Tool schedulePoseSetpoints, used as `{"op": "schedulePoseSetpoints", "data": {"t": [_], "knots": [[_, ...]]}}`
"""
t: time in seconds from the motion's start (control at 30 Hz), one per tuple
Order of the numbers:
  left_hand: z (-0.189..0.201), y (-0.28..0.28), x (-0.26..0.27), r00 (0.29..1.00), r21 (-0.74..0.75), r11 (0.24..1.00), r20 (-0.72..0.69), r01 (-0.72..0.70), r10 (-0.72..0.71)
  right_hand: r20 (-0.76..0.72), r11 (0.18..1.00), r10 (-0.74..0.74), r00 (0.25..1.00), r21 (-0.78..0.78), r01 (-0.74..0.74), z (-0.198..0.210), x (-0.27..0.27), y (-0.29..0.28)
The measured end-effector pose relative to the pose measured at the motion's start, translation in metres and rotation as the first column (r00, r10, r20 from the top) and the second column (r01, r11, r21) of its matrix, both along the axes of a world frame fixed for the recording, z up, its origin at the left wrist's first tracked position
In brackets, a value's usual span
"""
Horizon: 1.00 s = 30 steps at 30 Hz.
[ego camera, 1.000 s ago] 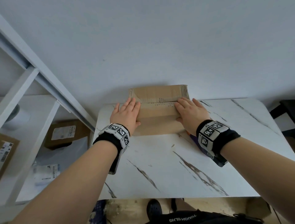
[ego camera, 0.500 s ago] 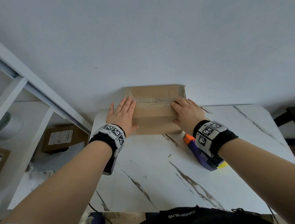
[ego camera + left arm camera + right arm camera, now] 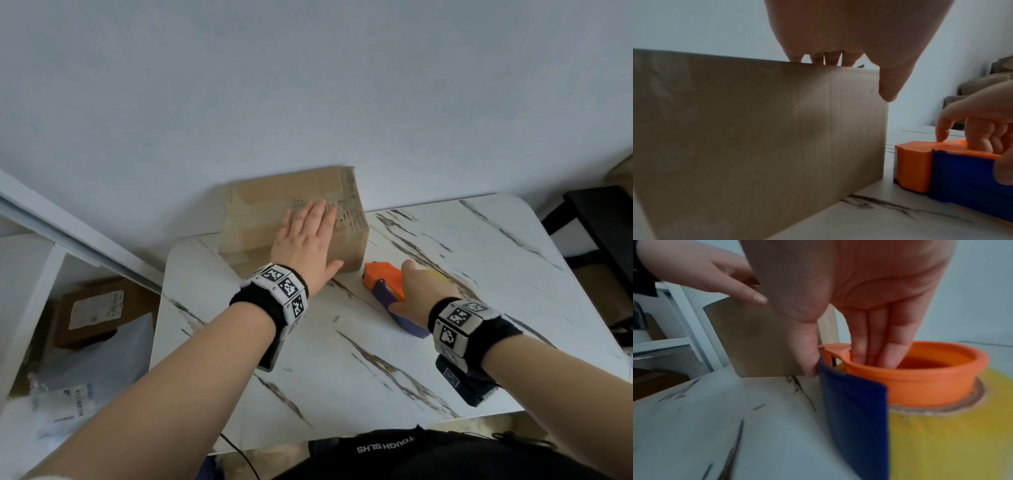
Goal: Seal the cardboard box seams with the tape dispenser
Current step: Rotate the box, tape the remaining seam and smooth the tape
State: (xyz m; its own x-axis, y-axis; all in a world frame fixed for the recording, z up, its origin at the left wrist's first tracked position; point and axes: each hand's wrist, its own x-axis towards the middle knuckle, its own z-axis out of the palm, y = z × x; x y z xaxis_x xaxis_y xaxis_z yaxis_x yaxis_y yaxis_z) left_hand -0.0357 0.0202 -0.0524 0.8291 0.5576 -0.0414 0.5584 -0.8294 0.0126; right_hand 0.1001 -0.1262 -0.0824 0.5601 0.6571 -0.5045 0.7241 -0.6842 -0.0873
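Note:
A brown cardboard box (image 3: 253, 219) (image 3: 756, 129) (image 3: 756, 337) stands at the table's far edge against the wall, with old tape across its top. My left hand (image 3: 305, 236) (image 3: 849, 32) (image 3: 705, 272) lies flat on the box top, fingers straight, thumb hanging over the near face. Just right of the box, the orange and blue tape dispenser (image 3: 383, 277) (image 3: 920, 165) (image 3: 920, 378) lies on its side with a yellow tape roll (image 3: 951, 434). My right hand (image 3: 428, 287) (image 3: 982, 121) (image 3: 869, 288) grips it, fingers inside the orange hub, thumb against the blue plate.
The white marbled table (image 3: 376, 359) stretches bare toward me and to the right. A white shelf frame (image 3: 34, 274) stands at the left, with parcels (image 3: 92, 305) on the floor below. Dark furniture (image 3: 596, 233) sits off the table's right edge.
My right hand left the box top and came down onto the tape dispenser. My left hand slid from the box's left end toward its middle.

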Motion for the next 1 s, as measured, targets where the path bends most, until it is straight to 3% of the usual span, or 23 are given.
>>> {"op": "schedulePoseSetpoints", "data": {"t": [0.17,0.37,0.73,0.87,1.0], "knots": [[-0.003,0.001,0.012,1.000,-0.009,1.000,-0.001,-0.014,0.014,-0.018,0.996,-0.008,1.000,0.092,0.009,0.000,0.011,0.016],[-0.017,0.003,0.010,1.000,0.084,0.996,-0.021,-0.007,0.009,-0.047,0.984,-0.030,0.998,0.175,0.038,-0.006,0.036,0.050],[-0.022,0.002,0.012,0.999,0.192,0.981,0.004,-0.037,0.037,-0.013,0.985,0.064,0.998,0.160,-0.061,-0.023,0.064,0.085],[-0.017,0.001,0.012,0.998,0.140,0.988,-0.024,-0.057,0.061,-0.014,0.986,0.135,0.991,0.104,-0.132,-0.013,0.067,0.082],[0.000,0.001,0.013,0.997,-0.038,0.997,-0.035,-0.064,0.063,0.008,0.977,0.144,0.990,0.160,-0.143,0.007,0.059,0.079]]}}
